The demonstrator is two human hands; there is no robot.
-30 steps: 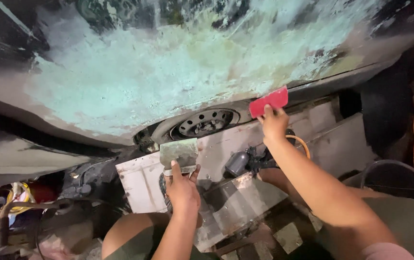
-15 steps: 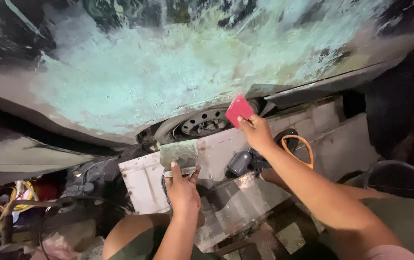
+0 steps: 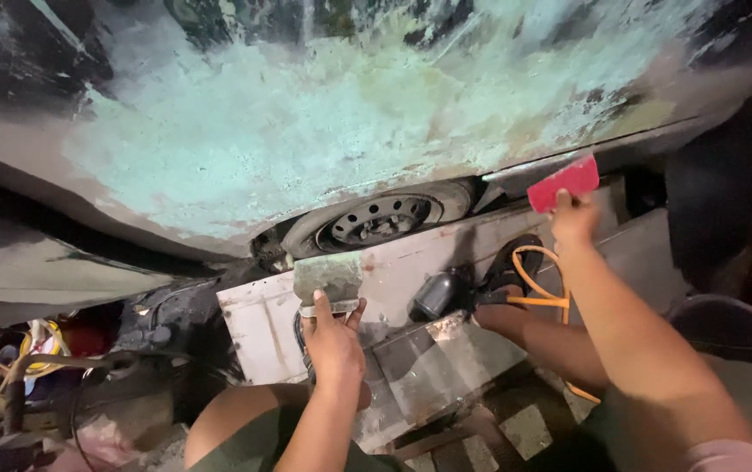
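We see the right hand (image 3: 574,220) raised to the lower edge of the filler-smeared car panel (image 3: 323,131), fingers pinching a red spreader (image 3: 563,183) by its lower edge so the blade faces the panel; the left hand (image 3: 334,343) grips a flat metal board (image 3: 328,280), seemingly loaded with putty, held low within reach.
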